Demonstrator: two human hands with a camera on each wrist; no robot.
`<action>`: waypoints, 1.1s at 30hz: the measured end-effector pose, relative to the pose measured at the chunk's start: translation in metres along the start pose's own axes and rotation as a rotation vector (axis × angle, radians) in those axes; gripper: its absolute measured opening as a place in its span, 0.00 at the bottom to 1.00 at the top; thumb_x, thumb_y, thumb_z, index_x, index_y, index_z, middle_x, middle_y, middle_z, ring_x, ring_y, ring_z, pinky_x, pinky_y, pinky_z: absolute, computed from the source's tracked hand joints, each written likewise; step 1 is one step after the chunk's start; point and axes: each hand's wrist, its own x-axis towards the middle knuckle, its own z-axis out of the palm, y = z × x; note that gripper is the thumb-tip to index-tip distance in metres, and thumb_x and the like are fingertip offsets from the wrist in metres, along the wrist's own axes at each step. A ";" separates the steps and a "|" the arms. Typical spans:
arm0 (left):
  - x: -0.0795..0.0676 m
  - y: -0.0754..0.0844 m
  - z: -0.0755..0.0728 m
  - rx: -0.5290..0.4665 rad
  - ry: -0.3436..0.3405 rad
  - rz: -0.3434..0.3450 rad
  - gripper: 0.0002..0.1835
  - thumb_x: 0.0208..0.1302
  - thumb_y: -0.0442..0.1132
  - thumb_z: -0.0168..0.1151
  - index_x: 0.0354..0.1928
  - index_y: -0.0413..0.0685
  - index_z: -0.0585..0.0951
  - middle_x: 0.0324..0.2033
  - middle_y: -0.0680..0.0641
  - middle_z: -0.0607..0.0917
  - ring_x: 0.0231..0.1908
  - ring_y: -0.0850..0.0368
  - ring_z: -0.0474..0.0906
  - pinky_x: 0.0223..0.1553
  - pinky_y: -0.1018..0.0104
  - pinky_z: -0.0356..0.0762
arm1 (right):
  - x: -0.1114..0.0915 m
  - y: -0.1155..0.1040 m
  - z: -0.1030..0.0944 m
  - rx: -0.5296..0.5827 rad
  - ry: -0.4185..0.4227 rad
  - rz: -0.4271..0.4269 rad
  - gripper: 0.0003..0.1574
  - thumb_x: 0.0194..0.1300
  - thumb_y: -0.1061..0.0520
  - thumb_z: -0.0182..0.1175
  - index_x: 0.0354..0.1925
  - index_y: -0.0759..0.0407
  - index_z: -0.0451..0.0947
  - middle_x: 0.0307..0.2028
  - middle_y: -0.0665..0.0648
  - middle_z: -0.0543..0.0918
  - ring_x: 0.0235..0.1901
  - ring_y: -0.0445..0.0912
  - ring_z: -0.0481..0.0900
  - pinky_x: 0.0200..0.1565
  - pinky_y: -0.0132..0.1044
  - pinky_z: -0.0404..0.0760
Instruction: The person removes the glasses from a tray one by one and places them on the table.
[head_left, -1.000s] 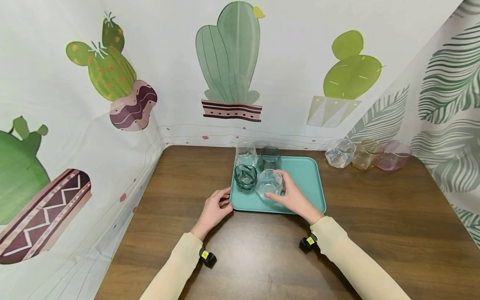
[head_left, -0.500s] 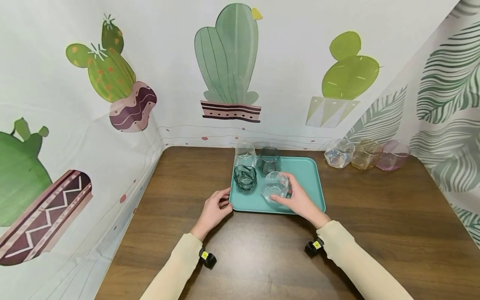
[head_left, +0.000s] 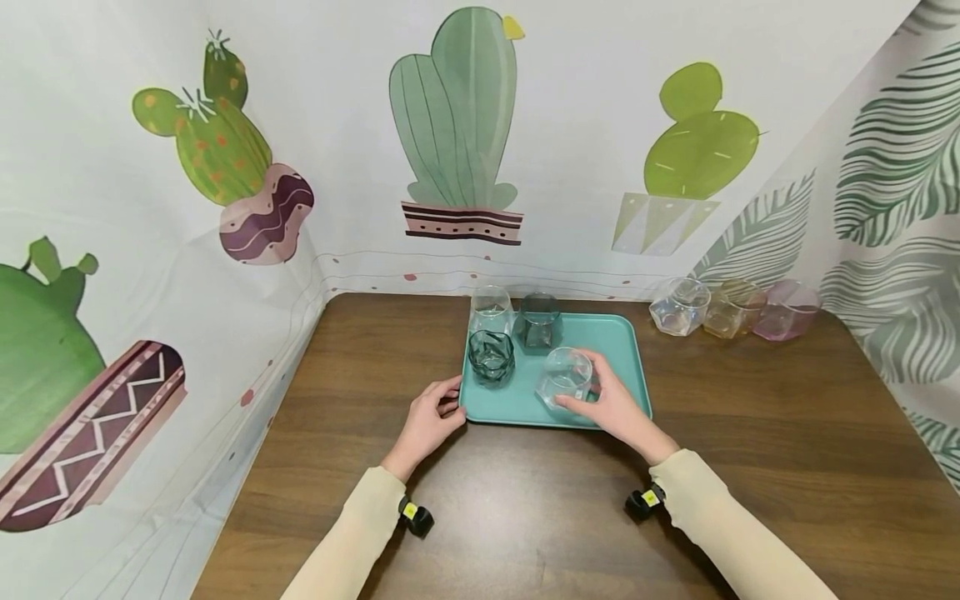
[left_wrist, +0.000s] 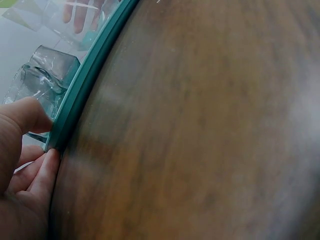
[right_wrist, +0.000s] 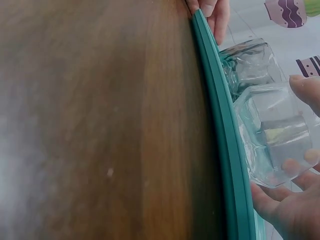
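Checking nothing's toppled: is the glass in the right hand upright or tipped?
Upright: the clear glass opens upward, its base toward the teal tray.

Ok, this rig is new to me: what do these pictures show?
There is no machine: a person works with two bare hands. The wide picture comes from a camera on the head; the close ones come from wrist cameras. On the table lies a tray bearing a dark glass, a green glass and a clear glass; three more glasses stand at the back right. The right hand holds another clear glass at the tray; the left hand pinches the tray's left edge.
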 end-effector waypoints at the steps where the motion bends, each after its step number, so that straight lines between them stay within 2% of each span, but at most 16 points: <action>1: 0.000 0.000 0.000 -0.002 0.000 0.000 0.31 0.62 0.27 0.66 0.69 0.38 0.77 0.55 0.40 0.82 0.55 0.47 0.81 0.56 0.66 0.85 | -0.001 0.001 -0.001 -0.001 -0.001 0.003 0.52 0.63 0.52 0.76 0.76 0.57 0.58 0.70 0.67 0.68 0.70 0.61 0.67 0.69 0.67 0.71; 9: 0.000 0.000 -0.001 0.003 -0.002 0.023 0.30 0.61 0.27 0.66 0.68 0.36 0.77 0.54 0.38 0.82 0.55 0.45 0.81 0.55 0.66 0.86 | -0.008 0.005 -0.014 0.002 -0.001 0.000 0.51 0.64 0.55 0.75 0.76 0.59 0.58 0.72 0.67 0.66 0.71 0.62 0.65 0.69 0.69 0.69; 13: 0.000 0.000 -0.001 -0.007 -0.006 0.010 0.30 0.62 0.27 0.66 0.69 0.36 0.77 0.54 0.39 0.82 0.55 0.46 0.81 0.56 0.66 0.85 | -0.013 0.006 -0.020 0.005 0.006 0.000 0.50 0.65 0.56 0.74 0.75 0.59 0.57 0.73 0.66 0.65 0.72 0.63 0.64 0.69 0.70 0.68; 27: 0.001 -0.003 0.000 -0.012 -0.001 0.006 0.31 0.62 0.26 0.66 0.69 0.37 0.77 0.55 0.39 0.82 0.55 0.47 0.81 0.56 0.66 0.85 | -0.024 0.008 -0.044 -0.047 0.071 0.021 0.50 0.66 0.57 0.73 0.76 0.58 0.57 0.71 0.65 0.64 0.70 0.60 0.66 0.68 0.65 0.71; 29: 0.001 -0.003 0.000 -0.014 -0.002 0.007 0.31 0.62 0.26 0.66 0.69 0.37 0.77 0.55 0.39 0.82 0.55 0.47 0.81 0.56 0.66 0.85 | -0.025 0.008 -0.048 -0.060 0.083 0.017 0.49 0.66 0.57 0.73 0.76 0.59 0.57 0.71 0.66 0.65 0.70 0.60 0.67 0.68 0.58 0.73; 33: 0.001 -0.002 -0.001 -0.015 -0.001 0.007 0.31 0.61 0.26 0.66 0.69 0.37 0.77 0.55 0.39 0.82 0.55 0.47 0.81 0.56 0.66 0.85 | -0.028 0.010 -0.056 -0.051 0.104 -0.014 0.48 0.67 0.60 0.72 0.75 0.61 0.57 0.69 0.67 0.65 0.69 0.61 0.68 0.63 0.28 0.75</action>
